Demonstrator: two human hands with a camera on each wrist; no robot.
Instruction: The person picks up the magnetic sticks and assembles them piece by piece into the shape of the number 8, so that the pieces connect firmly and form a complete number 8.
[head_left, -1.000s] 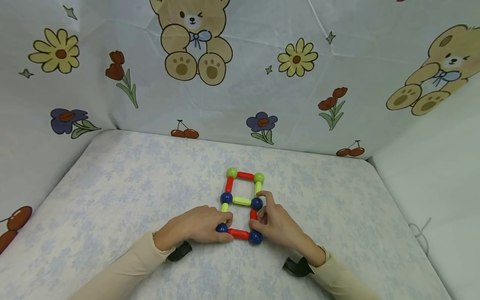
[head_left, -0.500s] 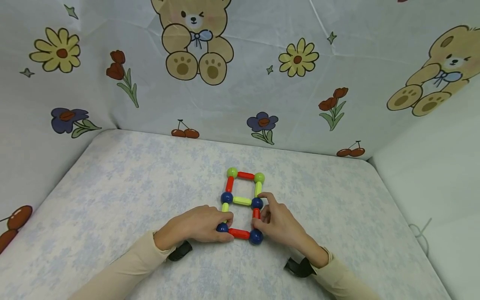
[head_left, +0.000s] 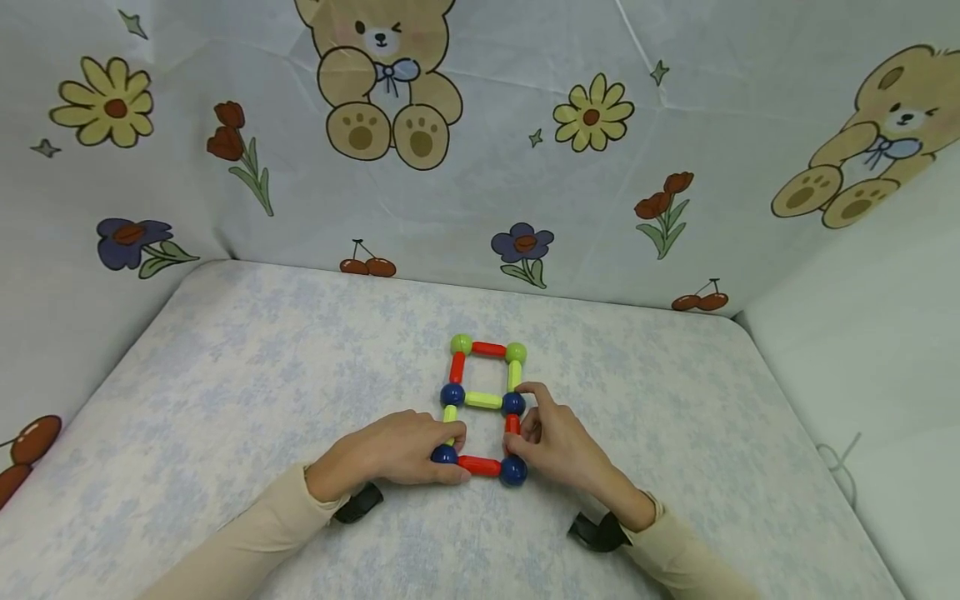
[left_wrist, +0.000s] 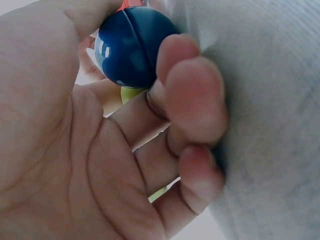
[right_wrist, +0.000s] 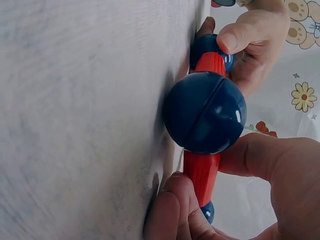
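A flat ladder-like frame of toy rods and balls lies on the table, forming two joined squares. My left hand (head_left: 408, 447) holds its near-left blue ball (left_wrist: 137, 47), with thumb and fingers curled about it. On the right side, my right hand (head_left: 561, 442) pinches a red rod (right_wrist: 201, 175) between thumb and fingers. That rod meets the near-right blue ball (right_wrist: 205, 112). Another red rod (head_left: 480, 466) joins the two near balls. A yellow-green rod (head_left: 483, 401) spans the middle blue balls. Two green balls (head_left: 461, 344) form the far corners, linked by a red rod (head_left: 489, 350).
The table (head_left: 300, 350) has a pale blue-patterned cover. Behind it rises a white cloth wall (head_left: 480, 200) printed with bears and flowers. A thin pale cord (head_left: 843, 471) hangs at the right edge. Dark straps (head_left: 600, 532) are at both wrists.
My right hand has shifted slightly right, bringing the pinched red rod in line between the middle and near blue balls. The near-right ball sits marginally farther away. The left hand keeps its hold.
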